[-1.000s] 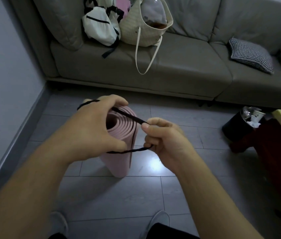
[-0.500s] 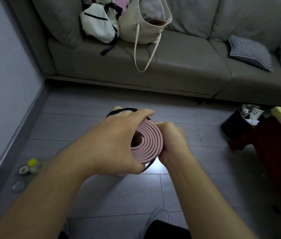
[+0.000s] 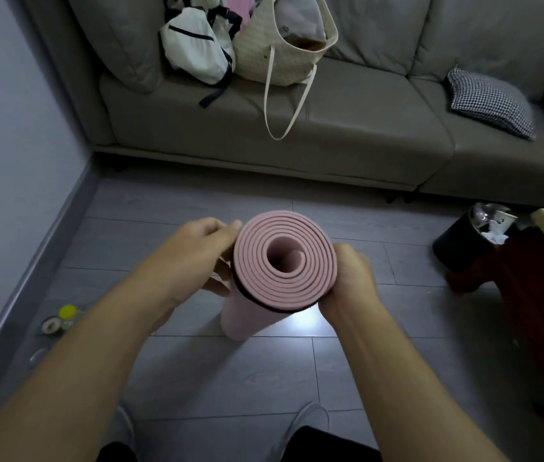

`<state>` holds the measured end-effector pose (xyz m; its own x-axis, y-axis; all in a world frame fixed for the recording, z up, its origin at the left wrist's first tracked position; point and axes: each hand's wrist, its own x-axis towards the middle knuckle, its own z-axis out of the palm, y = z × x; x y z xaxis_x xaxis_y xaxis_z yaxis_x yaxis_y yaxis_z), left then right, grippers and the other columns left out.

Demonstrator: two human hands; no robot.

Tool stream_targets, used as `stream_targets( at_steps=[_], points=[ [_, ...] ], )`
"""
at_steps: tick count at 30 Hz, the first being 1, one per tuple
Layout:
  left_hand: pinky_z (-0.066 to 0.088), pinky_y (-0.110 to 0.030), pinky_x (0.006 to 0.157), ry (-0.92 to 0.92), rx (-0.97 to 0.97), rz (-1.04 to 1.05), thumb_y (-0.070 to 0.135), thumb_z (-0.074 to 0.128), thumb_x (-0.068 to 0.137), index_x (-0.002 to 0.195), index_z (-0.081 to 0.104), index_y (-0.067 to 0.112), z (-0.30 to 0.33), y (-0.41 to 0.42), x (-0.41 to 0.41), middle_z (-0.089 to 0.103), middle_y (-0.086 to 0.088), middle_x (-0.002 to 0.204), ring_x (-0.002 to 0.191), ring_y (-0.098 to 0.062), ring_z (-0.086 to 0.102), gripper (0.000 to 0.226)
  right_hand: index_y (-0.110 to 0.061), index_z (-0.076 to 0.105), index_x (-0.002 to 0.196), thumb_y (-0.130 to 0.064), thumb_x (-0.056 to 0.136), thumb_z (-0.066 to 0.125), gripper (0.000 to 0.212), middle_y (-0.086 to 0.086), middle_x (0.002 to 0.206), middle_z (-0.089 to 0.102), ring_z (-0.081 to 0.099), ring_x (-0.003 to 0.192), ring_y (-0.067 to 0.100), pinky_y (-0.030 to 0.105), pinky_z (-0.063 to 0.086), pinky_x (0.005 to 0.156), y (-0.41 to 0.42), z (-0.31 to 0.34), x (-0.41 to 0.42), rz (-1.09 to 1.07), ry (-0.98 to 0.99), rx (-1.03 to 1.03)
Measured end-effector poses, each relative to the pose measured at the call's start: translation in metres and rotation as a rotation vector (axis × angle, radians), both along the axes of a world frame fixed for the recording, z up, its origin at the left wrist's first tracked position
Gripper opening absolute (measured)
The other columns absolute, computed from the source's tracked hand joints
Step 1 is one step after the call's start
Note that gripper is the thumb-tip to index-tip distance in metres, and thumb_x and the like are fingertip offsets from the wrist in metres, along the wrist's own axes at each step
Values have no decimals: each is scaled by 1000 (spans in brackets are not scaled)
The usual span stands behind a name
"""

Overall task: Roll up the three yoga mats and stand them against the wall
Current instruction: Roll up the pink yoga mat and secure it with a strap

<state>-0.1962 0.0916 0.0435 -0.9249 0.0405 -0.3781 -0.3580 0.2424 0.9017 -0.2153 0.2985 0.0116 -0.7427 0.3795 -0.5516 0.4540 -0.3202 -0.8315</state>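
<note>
I have the rolled pink mat (image 3: 284, 261) standing on end on the gray floor (image 3: 230, 371) in front of me, its spiral top tilted toward my face. My left hand (image 3: 197, 258) grips the left side of the roll near the top, fingers curled round its edge, and my right hand (image 3: 350, 278) is wrapped round the right side, so the 2 hands clamp the mat between them. A black strap (image 3: 264, 303) runs round the roll just under its top rim. The mat stands well apart from the wall (image 3: 13, 145) on my left. Beyond it is a gray sofa (image 3: 330, 138) with a white backpack (image 3: 197, 45), a cream tote bag (image 3: 274, 45) and a checked cushion (image 3: 490, 101) on it. A black bin (image 3: 460, 241) sits at the right, and a yellow-capped bottle (image 3: 63, 316) lies by the wall.
</note>
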Motion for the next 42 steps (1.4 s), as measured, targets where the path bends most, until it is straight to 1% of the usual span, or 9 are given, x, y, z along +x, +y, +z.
stream_targets(
  at_steps=[7,13,20,23,25,28,33,38,42],
  points=[
    [64,-41,79,72,-129,-144,27,48,110,102,69,13,5,9,7,78,-8,86,76,-20,76,27,-10,44,72,13,84,49,27,8,63,34,36,48,18,28,32,43,7,8,4,26,32,44],
    [58,-32,69,218,-315,-24,24,57,106,95,64,17,-5,9,4,74,-1,76,68,-9,73,14,-10,54,65,12,86,55,30,4,58,54,51,52,20,36,44,57,4,5,3,55,87,-46],
    [59,-52,69,156,-535,-38,17,50,104,106,55,17,-80,3,-7,68,-7,93,82,-31,68,6,-9,73,81,7,89,63,21,8,75,73,63,73,25,40,54,66,1,-16,4,127,45,82],
    [49,-40,64,122,-636,-2,7,55,102,106,52,11,-101,7,0,65,-11,97,79,-26,60,7,-8,71,79,2,86,66,13,12,72,69,58,71,29,45,56,67,1,-26,5,125,22,170],
    [52,-40,77,21,-675,1,13,63,101,115,54,13,-112,8,5,66,-12,111,91,-27,61,16,-7,70,83,-1,86,67,9,16,76,70,57,71,31,49,60,68,3,-27,4,93,18,193],
    [55,-39,88,157,-438,26,12,71,93,120,52,26,-94,6,-2,63,-3,122,102,-18,62,35,-11,73,95,-4,91,66,11,16,92,77,68,77,30,51,65,75,7,-25,2,119,16,243],
    [47,-20,103,243,-152,-366,18,97,66,153,22,49,-33,4,4,45,29,143,128,9,50,120,-16,79,77,-5,87,65,21,9,78,78,73,74,31,46,64,63,0,-20,5,213,64,367],
    [52,-18,97,419,-30,20,55,99,49,135,32,39,-22,14,19,53,29,133,122,10,56,110,-1,72,81,-6,90,62,15,19,76,73,74,77,37,57,65,66,-11,-8,8,231,121,325],
    [48,-6,92,415,11,98,62,93,57,138,27,39,-10,17,15,48,32,132,117,22,52,108,6,67,97,-5,105,53,20,11,65,69,70,63,32,40,64,62,-22,6,11,253,115,88]
  ],
)
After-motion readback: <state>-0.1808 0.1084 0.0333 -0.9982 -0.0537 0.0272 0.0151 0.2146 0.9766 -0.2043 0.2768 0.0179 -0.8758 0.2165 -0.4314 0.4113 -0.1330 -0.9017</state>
